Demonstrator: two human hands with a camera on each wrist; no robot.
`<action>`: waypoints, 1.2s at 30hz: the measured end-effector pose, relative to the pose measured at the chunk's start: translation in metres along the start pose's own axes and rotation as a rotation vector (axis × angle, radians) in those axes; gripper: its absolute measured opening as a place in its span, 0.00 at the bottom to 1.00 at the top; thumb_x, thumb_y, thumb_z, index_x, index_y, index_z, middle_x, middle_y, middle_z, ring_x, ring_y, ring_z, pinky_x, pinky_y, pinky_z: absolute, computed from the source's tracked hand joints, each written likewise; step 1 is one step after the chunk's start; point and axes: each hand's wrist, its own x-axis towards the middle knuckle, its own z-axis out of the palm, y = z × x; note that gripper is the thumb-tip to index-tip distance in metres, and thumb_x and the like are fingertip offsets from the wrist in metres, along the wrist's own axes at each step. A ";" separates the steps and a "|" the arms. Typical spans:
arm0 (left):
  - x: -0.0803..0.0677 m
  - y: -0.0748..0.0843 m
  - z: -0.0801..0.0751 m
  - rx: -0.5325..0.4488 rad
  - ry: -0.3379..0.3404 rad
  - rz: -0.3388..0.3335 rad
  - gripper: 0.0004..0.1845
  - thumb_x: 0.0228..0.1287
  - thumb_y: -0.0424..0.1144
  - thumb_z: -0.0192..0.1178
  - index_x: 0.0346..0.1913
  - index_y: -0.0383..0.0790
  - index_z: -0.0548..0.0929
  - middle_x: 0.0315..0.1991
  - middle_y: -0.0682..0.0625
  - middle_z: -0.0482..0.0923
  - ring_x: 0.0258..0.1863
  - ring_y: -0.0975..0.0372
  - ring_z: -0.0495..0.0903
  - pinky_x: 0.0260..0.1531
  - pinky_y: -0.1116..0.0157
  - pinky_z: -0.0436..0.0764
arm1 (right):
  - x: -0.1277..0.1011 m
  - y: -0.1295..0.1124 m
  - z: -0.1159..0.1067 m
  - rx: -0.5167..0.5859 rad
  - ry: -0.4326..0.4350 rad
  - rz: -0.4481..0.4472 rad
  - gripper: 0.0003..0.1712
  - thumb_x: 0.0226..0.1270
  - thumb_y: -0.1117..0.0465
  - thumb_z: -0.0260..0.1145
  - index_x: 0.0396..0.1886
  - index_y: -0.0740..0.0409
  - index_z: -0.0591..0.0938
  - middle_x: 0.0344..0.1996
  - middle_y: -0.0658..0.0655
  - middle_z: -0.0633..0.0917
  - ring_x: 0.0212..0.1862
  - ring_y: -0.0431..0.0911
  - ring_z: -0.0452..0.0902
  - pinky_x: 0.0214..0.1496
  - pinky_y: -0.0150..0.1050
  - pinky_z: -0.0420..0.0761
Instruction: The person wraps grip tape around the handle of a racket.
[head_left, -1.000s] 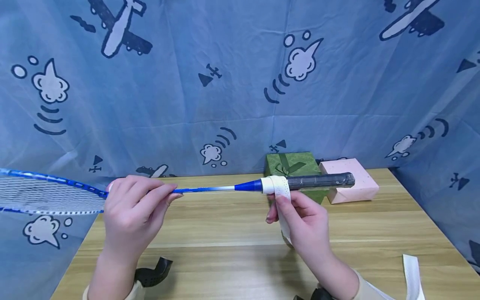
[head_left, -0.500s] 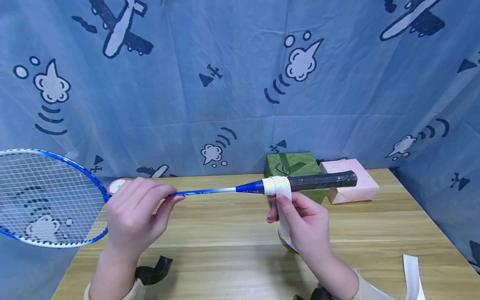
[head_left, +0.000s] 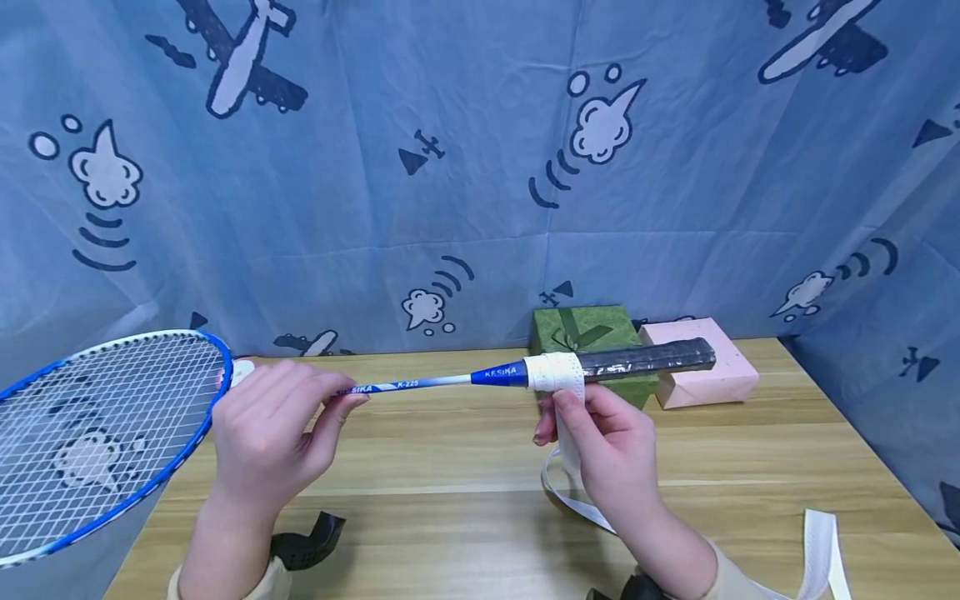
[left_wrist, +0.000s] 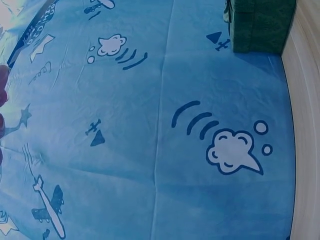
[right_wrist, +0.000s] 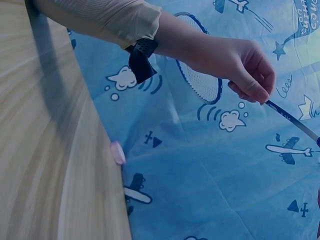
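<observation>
Left hand (head_left: 266, 433) pinching racket shaft (head_left: 420, 383), tape (head_left: 558, 375) above right hand (head_left: 607, 446)

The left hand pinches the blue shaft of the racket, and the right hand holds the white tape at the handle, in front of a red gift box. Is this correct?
Not quite: the gift box behind the handle is green, as the head view shows. The rest stands: the left hand pinches the shaft, the right hand holds the white tape.
</observation>
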 end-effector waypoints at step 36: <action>-0.002 -0.004 0.009 -0.010 0.164 0.025 0.21 0.71 0.43 0.67 0.21 0.32 0.86 0.19 0.45 0.79 0.16 0.53 0.72 0.21 0.57 0.74 | -0.002 0.001 0.001 -0.029 0.007 -0.046 0.08 0.73 0.81 0.56 0.38 0.79 0.81 0.26 0.53 0.87 0.26 0.43 0.84 0.32 0.34 0.86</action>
